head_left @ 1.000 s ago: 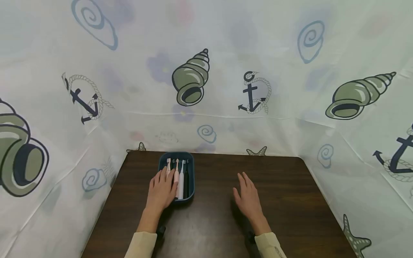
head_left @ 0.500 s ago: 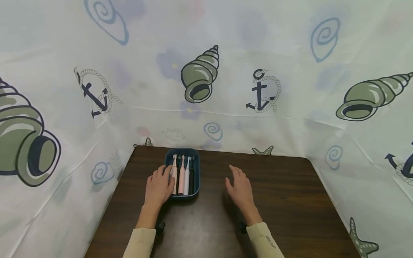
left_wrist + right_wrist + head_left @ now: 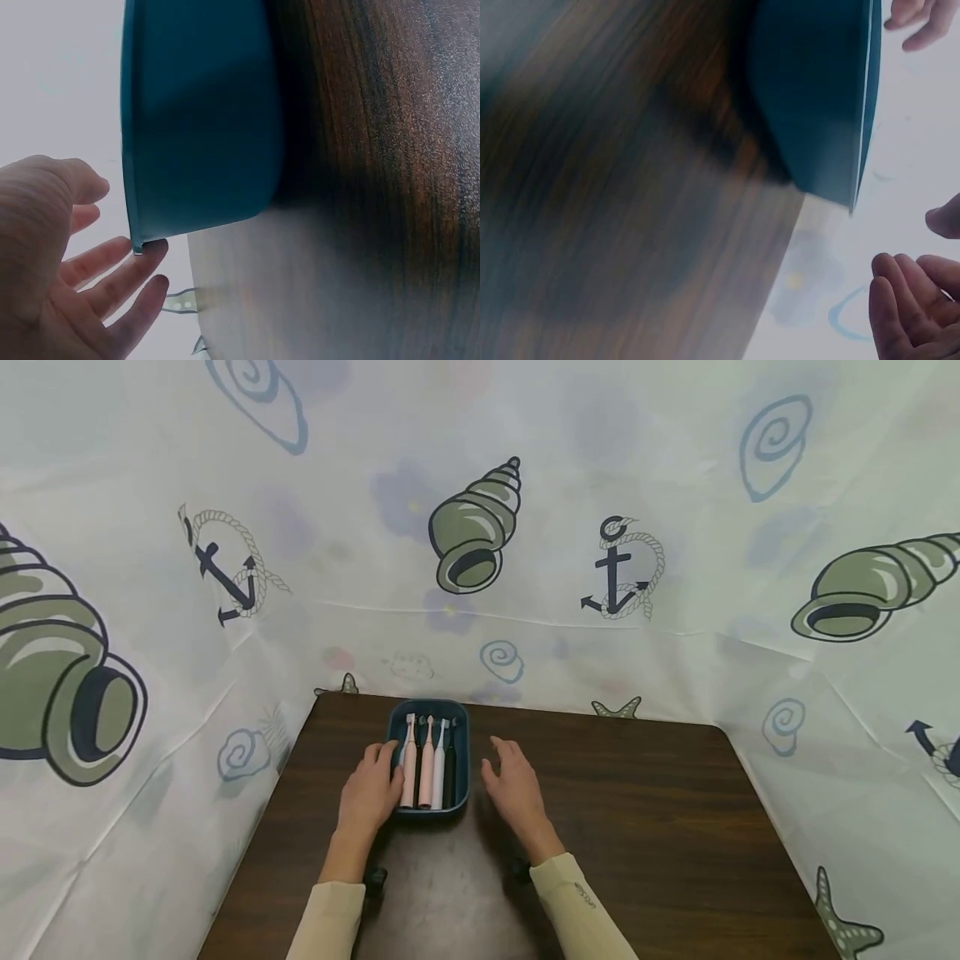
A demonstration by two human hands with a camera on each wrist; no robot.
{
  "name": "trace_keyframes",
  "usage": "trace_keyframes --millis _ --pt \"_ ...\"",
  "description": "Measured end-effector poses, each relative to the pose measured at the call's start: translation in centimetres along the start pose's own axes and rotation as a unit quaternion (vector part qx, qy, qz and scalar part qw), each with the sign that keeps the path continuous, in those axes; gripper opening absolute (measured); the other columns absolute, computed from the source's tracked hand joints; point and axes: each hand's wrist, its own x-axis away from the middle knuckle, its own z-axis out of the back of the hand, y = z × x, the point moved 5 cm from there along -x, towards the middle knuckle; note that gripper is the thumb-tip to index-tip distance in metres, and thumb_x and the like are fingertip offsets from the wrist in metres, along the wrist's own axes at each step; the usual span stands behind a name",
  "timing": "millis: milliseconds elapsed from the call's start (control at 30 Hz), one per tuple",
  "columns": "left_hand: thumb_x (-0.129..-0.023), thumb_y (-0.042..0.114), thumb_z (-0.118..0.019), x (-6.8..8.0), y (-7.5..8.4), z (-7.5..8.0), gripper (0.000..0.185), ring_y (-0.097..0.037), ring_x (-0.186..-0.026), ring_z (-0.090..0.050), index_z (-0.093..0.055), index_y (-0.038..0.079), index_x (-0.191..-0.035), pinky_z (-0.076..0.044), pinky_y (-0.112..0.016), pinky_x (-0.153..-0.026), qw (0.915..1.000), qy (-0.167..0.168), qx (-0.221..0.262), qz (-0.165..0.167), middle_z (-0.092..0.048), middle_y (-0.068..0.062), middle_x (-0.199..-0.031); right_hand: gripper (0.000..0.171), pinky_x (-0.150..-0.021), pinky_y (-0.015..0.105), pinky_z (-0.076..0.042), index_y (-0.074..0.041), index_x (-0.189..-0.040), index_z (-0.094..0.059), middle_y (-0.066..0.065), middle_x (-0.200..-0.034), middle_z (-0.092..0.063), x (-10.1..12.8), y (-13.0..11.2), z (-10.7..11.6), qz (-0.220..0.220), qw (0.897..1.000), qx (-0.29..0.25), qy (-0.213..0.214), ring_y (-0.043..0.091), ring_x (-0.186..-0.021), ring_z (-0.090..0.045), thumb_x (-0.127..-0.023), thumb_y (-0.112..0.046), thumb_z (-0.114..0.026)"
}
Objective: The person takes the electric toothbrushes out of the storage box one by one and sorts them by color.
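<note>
A dark blue tray (image 3: 431, 704) stands upright on the table, holding several electric toothbrushes side by side. Two toothbrushes are pink, with one pink toothbrush (image 3: 409, 772) at the left; there is also a white toothbrush (image 3: 439, 768) and a dark toothbrush (image 3: 450, 772). My left hand (image 3: 367, 791) is at the tray's left side, fingertips by the rim. In the left wrist view its fingers reach the tray's rim corner (image 3: 138, 244), thumb apart from the wall. My right hand (image 3: 514, 787) hovers right of the tray, holding nothing, a gap between them.
The brown wooden table (image 3: 637, 827) extends to the right and toward me. Behind it and at both sides hangs a white curtain (image 3: 555, 460) printed with shells, anchors and starfish. The tray stands close to the table's far edge.
My left hand has drawn back from over the toothbrushes to the tray's left rim. My right hand has moved left toward the tray. The head view has shifted slightly.
</note>
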Motion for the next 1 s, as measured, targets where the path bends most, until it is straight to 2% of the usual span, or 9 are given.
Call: trace_keyframes --millis 100,300,500,633,767,833,900,1000 --pt "-0.108 0.026 -0.061 -0.4 -0.5 0.2 0.053 -0.046 -0.111 -0.071 -0.05 0.01 -0.157 -0.057 -0.066 -0.091 0.9999 0.012 -0.007 0.008 -0.055 -0.025 -0.151 0.047 -0.094 0.047 -0.059 -0.01 -0.151 -0.059 0.009 -0.139 -0.067 -0.4 -1.2 -1.4 -0.006 1.0 -0.002 -0.011 0.026 -0.114 -0.07 -0.107 -0.026 -0.066" --pt "-0.108 0.025 -0.061 -1.2 -1.7 0.9 0.05 -0.047 -0.102 -0.073 -0.052 0.01 -0.155 -0.057 -0.066 -0.086 0.9988 0.027 -0.025 0.032 -0.062 -0.025 -0.147 0.05 -0.092 0.046 -0.061 -0.005 -0.154 -0.058 0.013 -0.139 -0.068 -1.4 -4.0 -3.7 -0.012 0.999 -0.013 -0.044 0.027 -0.115 -0.071 -0.109 -0.025 -0.063" --pt "-0.108 0.024 -0.063 -1.8 -2.3 1.0 0.044 -0.045 -0.112 -0.072 -0.06 0.004 -0.147 -0.057 -0.064 -0.092 0.9972 -0.001 -0.051 0.055 -0.069 -0.022 -0.138 0.053 -0.102 0.051 -0.058 0.0 -0.157 -0.052 0.021 -0.15 -0.062 -1.9 -5.6 -5.0 -0.026 0.996 0.033 -0.08 0.035 -0.129 -0.068 -0.11 -0.023 -0.061" --pt "-0.108 0.025 -0.063 -2.2 -2.3 1.0 0.036 -0.043 -0.109 -0.073 -0.067 0.004 -0.137 -0.058 -0.063 -0.091 0.996 -0.016 -0.056 0.068 -0.074 -0.02 -0.128 0.056 -0.109 0.052 -0.054 0.002 -0.159 -0.047 0.023 -0.155 -0.057 -2.3 -6.3 -5.8 -0.033 0.994 0.045 -0.097 0.036 -0.136 -0.063 -0.11 -0.022 -0.06" --pt "-0.108 0.026 -0.064 -2.4 -2.1 1.0 0.036 -0.042 -0.108 -0.074 -0.069 0.004 -0.136 -0.058 -0.063 -0.089 0.9954 -0.021 -0.053 0.077 -0.075 -0.019 -0.127 0.059 -0.111 0.053 -0.053 0.004 -0.161 -0.044 0.024 -0.157 -0.055 -2.8 -6.5 -6.7 -0.043 0.992 0.043 -0.112 0.037 -0.138 -0.061 -0.109 -0.019 -0.061" --pt "-0.108 0.027 -0.064 -2.5 -2.0 0.8 0.037 -0.042 -0.108 -0.074 -0.069 0.005 -0.137 -0.058 -0.063 -0.088 0.9953 -0.024 -0.053 0.078 -0.075 -0.019 -0.128 0.058 -0.107 0.052 -0.055 0.004 -0.159 -0.047 0.024 -0.154 -0.057 -3.1 -6.4 -7.2 -0.045 0.991 0.046 -0.116 0.036 -0.133 -0.063 -0.107 -0.018 -0.062" --pt "-0.108 0.027 -0.064 -2.6 -1.9 0.7 0.037 -0.042 -0.108 -0.074 -0.069 0.005 -0.137 -0.059 -0.063 -0.087 0.9954 -0.026 -0.052 0.076 -0.075 -0.018 -0.128 0.057 -0.1 0.046 -0.057 0.001 -0.156 -0.052 0.02 -0.147 -0.061 -3.8 -4.8 -8.9 -0.031 0.993 0.055 -0.104 0.031 -0.122 -0.067 -0.106 -0.023 -0.062" --pt "-0.108 0.028 -0.064 -2.7 -1.7 0.6 0.037 -0.042 -0.107 -0.074 -0.069 0.005 -0.137 -0.058 -0.063 -0.087 0.9954 -0.032 -0.052 0.074 -0.075 -0.018 -0.127 0.052 -0.09 0.045 -0.059 0.001 -0.149 -0.06 0.018 -0.137 -0.064 -4.0 -4.4 -9.5 -0.035 0.992 0.059 -0.107 0.027 -0.105 -0.067 -0.104 -0.024 -0.065"
